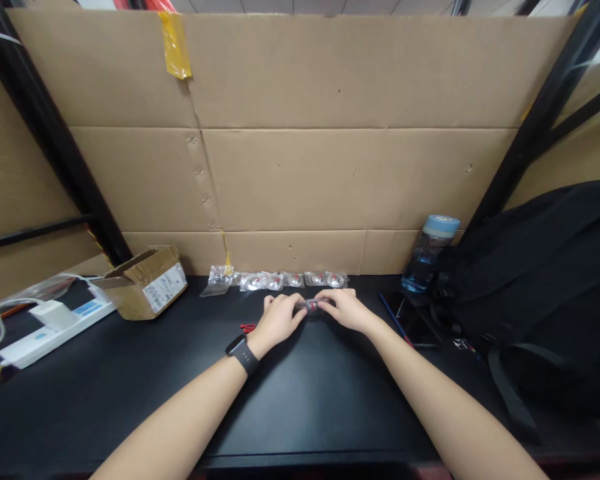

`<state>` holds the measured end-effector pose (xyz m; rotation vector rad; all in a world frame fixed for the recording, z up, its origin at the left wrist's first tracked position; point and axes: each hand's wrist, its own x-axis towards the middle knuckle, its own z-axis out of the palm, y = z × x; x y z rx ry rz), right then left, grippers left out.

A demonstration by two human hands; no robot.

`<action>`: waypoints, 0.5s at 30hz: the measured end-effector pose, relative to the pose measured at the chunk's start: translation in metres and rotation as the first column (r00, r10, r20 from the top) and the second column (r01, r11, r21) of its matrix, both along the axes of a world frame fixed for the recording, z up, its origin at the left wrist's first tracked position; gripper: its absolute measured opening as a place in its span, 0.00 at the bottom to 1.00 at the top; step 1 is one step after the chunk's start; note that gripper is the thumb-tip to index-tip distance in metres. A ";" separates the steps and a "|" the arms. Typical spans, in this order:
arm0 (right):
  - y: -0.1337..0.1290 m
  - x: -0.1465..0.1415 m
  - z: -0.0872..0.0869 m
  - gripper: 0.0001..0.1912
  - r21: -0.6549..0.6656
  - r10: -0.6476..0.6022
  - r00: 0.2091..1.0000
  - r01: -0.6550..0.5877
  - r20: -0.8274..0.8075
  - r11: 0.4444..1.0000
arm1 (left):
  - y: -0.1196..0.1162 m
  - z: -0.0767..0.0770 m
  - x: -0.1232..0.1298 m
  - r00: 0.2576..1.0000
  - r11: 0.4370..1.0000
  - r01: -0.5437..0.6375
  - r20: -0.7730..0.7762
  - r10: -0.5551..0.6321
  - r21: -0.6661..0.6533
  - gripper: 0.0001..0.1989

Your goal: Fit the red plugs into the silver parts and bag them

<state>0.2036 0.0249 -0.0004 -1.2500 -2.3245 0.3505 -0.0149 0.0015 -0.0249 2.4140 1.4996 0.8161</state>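
Between my two hands is a small clear plastic packet (312, 306) with something red and silvery inside. My left hand (281, 319) pinches its left end, and a dark smartwatch (242, 353) is on that wrist. The right end is pinched by my right hand (347, 308). Just behind, several similar clear packets (263, 281) with red and silver contents lie in a row along the cardboard wall. A crumpled clear bag (219, 279) lies at the row's left end. Beside my left hand sits a small red item (247, 328), too small to name.
An open cardboard box (145, 283) and a white power strip (55, 330) with a charger stand at left. At right are a blue-lidded water bottle (429, 253), a dark phone (414, 320) and a black backpack (545, 287). A cardboard wall (300, 167) closes the back.
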 end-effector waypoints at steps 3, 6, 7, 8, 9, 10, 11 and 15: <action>0.003 0.001 -0.002 0.11 -0.031 0.001 0.997 -0.004 -0.078 1.000 | 0.001 0.003 0.000 0.999 0.999 -0.011 0.049 0.012 -0.030 0.07; 0.008 0.002 -0.007 0.13 -0.113 0.026 0.980 -0.049 -0.199 0.992 | 0.001 0.007 -0.001 0.994 0.998 0.007 0.109 0.001 -0.069 0.07; 0.009 0.002 -0.008 0.14 -0.146 0.040 0.968 -0.078 -0.247 0.986 | 0.001 0.008 -0.002 0.991 0.997 0.017 0.135 -0.006 -0.081 0.07; 0.010 0.001 -0.009 0.14 -0.178 0.057 0.953 -0.114 -0.296 0.977 | 0.001 0.010 -0.003 0.987 0.995 0.027 0.162 -0.011 -0.093 0.07; 0.011 0.001 -0.009 0.15 -0.206 0.078 0.936 -0.156 -0.344 0.966 | 0.002 0.011 -0.004 0.982 0.994 0.034 0.188 -0.014 -0.104 0.07; 0.011 0.000 -0.009 0.17 -0.227 0.099 0.915 -0.200 -0.392 0.953 | 0.002 0.012 -0.004 0.977 0.993 0.039 0.211 -0.014 -0.113 0.07; 0.011 -0.001 -0.009 0.18 -0.246 0.116 0.893 -0.242 -0.435 0.939 | 0.003 0.012 -0.005 0.973 0.992 0.041 0.229 -0.012 -0.122 0.07; 0.009 -0.004 -0.010 0.24 -0.324 0.100 0.839 -0.313 -0.535 0.893 | 0.004 0.014 -0.006 0.966 0.987 0.037 0.260 0.006 -0.159 0.08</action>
